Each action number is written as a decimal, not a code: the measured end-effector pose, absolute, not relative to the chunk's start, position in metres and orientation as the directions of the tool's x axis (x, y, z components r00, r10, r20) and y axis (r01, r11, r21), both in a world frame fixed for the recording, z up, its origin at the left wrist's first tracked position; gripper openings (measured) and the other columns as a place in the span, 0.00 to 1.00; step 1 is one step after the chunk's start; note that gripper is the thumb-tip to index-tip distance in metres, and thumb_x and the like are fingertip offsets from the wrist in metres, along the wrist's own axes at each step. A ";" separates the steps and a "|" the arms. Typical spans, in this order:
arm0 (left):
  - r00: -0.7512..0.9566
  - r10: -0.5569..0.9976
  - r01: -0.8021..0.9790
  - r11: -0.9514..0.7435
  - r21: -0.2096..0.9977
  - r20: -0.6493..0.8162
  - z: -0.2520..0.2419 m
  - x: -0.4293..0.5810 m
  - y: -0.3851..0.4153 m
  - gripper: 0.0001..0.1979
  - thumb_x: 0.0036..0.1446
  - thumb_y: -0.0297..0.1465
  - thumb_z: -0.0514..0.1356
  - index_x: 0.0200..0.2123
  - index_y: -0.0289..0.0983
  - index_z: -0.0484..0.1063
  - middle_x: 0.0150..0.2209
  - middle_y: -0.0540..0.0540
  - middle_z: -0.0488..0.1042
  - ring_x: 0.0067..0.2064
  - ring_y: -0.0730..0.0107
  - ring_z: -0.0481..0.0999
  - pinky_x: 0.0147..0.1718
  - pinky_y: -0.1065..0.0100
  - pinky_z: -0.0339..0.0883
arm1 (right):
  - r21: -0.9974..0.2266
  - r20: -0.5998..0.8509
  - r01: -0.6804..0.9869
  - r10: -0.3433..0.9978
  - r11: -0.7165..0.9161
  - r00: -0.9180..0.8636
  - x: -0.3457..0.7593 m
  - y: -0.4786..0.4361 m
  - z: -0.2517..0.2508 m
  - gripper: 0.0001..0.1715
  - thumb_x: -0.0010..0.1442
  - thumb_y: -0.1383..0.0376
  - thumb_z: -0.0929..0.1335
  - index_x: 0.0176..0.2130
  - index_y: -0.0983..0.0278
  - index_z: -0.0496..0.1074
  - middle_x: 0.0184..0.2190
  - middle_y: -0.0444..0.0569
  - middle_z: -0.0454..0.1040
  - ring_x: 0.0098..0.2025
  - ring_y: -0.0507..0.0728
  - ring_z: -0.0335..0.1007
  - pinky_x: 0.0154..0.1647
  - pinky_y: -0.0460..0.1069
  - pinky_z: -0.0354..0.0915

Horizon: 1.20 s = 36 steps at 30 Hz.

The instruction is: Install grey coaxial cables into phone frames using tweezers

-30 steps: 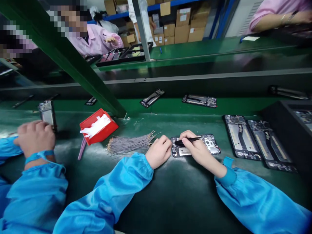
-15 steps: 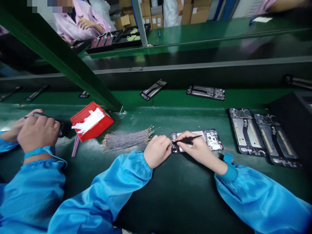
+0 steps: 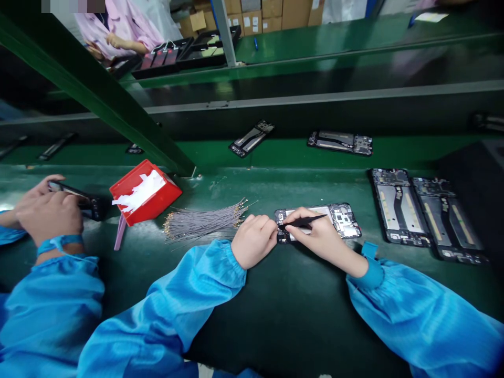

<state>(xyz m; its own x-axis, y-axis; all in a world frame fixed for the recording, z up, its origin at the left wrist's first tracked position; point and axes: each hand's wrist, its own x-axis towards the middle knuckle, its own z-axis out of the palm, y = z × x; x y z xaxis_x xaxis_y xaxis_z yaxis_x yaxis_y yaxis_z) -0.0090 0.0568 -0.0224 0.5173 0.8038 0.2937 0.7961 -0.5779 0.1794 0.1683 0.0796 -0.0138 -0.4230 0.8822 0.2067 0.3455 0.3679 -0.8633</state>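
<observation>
Here, in the head view, both your forearms in blue sleeves reach forward across the dark green table (image 3: 291,310) and angle in toward each other. Your left hand (image 3: 254,240) lies knuckles up, fingers curled into a loose fist, with the fingertips against the left end of the opened phone (image 3: 343,220). Whether it pinches anything there, you cannot tell. Your right hand (image 3: 319,237) rests across the middle of the phone, thumb and forefinger pinched on black tweezers (image 3: 306,221). Their tip points left, toward your left fingertips, low over the phone's left end.

The phone lies flat on the table, just in front of both hands, long side running left to right. A bundle of thin grey wires (image 3: 205,220) lies just left of your left hand, and a red tray (image 3: 145,190) sits tilted beyond it. Two more opened phones (image 3: 397,207) lie side by side to your right. At the far left, a co-worker's hands (image 3: 47,210) hold another phone.
</observation>
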 end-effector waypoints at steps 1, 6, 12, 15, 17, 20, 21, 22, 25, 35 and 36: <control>0.517 0.803 0.798 -0.578 0.174 0.295 -0.022 -0.009 0.057 0.09 0.57 0.26 0.49 0.26 0.36 0.65 0.24 0.49 0.65 0.27 0.71 0.63 0.29 0.69 0.57 | -0.864 0.208 0.344 0.883 0.367 -0.421 0.168 0.080 -0.014 0.04 0.53 0.70 0.65 0.32 0.62 0.69 0.29 0.46 0.72 0.34 0.54 0.69 0.37 0.51 0.66; 0.519 0.802 0.799 -0.578 0.166 0.296 -0.021 -0.009 0.057 0.10 0.57 0.26 0.49 0.26 0.36 0.65 0.24 0.49 0.65 0.27 0.71 0.63 0.29 0.69 0.56 | -0.870 0.204 0.334 0.883 0.361 -0.423 0.169 0.079 -0.015 0.04 0.53 0.69 0.65 0.32 0.62 0.68 0.30 0.46 0.72 0.34 0.54 0.69 0.36 0.51 0.66; 0.509 0.809 0.799 -0.571 0.188 0.296 -0.021 -0.009 0.057 0.09 0.57 0.26 0.49 0.26 0.36 0.65 0.24 0.50 0.64 0.26 0.71 0.63 0.29 0.69 0.56 | -0.867 0.205 0.338 0.881 0.366 -0.427 0.169 0.078 -0.015 0.04 0.53 0.70 0.65 0.32 0.62 0.68 0.30 0.45 0.72 0.34 0.54 0.69 0.36 0.50 0.66; 0.508 0.809 0.800 -0.570 0.187 0.294 -0.021 -0.009 0.057 0.09 0.57 0.27 0.49 0.26 0.36 0.65 0.24 0.50 0.64 0.27 0.72 0.63 0.29 0.69 0.56 | -0.865 0.213 0.334 0.878 0.374 -0.429 0.169 0.079 -0.016 0.04 0.54 0.70 0.65 0.32 0.62 0.68 0.30 0.45 0.72 0.34 0.54 0.69 0.36 0.50 0.66; 0.510 0.809 0.800 -0.571 0.185 0.292 -0.022 -0.009 0.057 0.09 0.57 0.27 0.49 0.26 0.36 0.65 0.24 0.50 0.65 0.27 0.72 0.63 0.29 0.70 0.56 | -0.864 0.219 0.331 0.876 0.379 -0.431 0.169 0.079 -0.017 0.04 0.54 0.70 0.65 0.32 0.63 0.68 0.30 0.45 0.72 0.34 0.54 0.69 0.36 0.50 0.66; 0.516 0.805 0.797 -0.577 0.180 0.293 -0.023 -0.009 0.057 0.09 0.57 0.27 0.49 0.26 0.36 0.65 0.24 0.50 0.65 0.27 0.71 0.63 0.29 0.70 0.56 | -0.867 0.215 0.329 0.877 0.374 -0.430 0.169 0.079 -0.017 0.05 0.53 0.71 0.65 0.32 0.63 0.68 0.30 0.45 0.72 0.34 0.54 0.69 0.36 0.50 0.66; 0.518 0.802 0.796 -0.580 0.176 0.297 -0.024 -0.009 0.057 0.09 0.57 0.27 0.49 0.26 0.36 0.65 0.24 0.49 0.65 0.27 0.71 0.63 0.29 0.69 0.56 | -0.867 0.214 0.329 0.877 0.373 -0.430 0.169 0.079 -0.017 0.05 0.53 0.71 0.65 0.32 0.62 0.68 0.30 0.45 0.72 0.34 0.54 0.69 0.36 0.50 0.66; 0.520 0.800 0.795 -0.581 0.173 0.300 -0.024 -0.009 0.057 0.09 0.57 0.27 0.49 0.26 0.36 0.65 0.24 0.49 0.65 0.27 0.71 0.63 0.29 0.69 0.56 | -0.867 0.214 0.330 0.877 0.374 -0.430 0.169 0.079 -0.017 0.05 0.53 0.71 0.65 0.32 0.62 0.68 0.30 0.45 0.72 0.34 0.54 0.69 0.36 0.50 0.66; 0.520 0.799 0.796 -0.581 0.169 0.302 -0.024 -0.009 0.057 0.09 0.57 0.27 0.49 0.26 0.36 0.65 0.24 0.49 0.65 0.27 0.71 0.63 0.29 0.69 0.57 | -0.861 0.222 0.333 0.873 0.384 -0.434 0.170 0.079 -0.017 0.05 0.53 0.71 0.65 0.32 0.62 0.68 0.30 0.45 0.71 0.34 0.54 0.69 0.36 0.50 0.65; 0.518 0.819 0.792 -0.568 0.222 0.248 -0.019 -0.009 0.057 0.09 0.56 0.26 0.49 0.27 0.36 0.65 0.24 0.50 0.65 0.27 0.72 0.63 0.29 0.70 0.57 | -0.771 0.347 0.301 0.766 0.561 -0.540 0.169 0.074 -0.016 0.03 0.56 0.71 0.63 0.33 0.63 0.65 0.29 0.47 0.68 0.31 0.53 0.64 0.32 0.49 0.62; 0.519 0.822 0.792 -0.565 0.230 0.234 -0.019 -0.010 0.057 0.08 0.56 0.26 0.49 0.27 0.36 0.65 0.24 0.50 0.65 0.27 0.72 0.64 0.29 0.70 0.57 | -0.757 0.353 0.304 0.753 0.578 -0.555 0.169 0.073 -0.016 0.04 0.56 0.71 0.62 0.32 0.63 0.64 0.28 0.47 0.68 0.31 0.53 0.63 0.32 0.49 0.61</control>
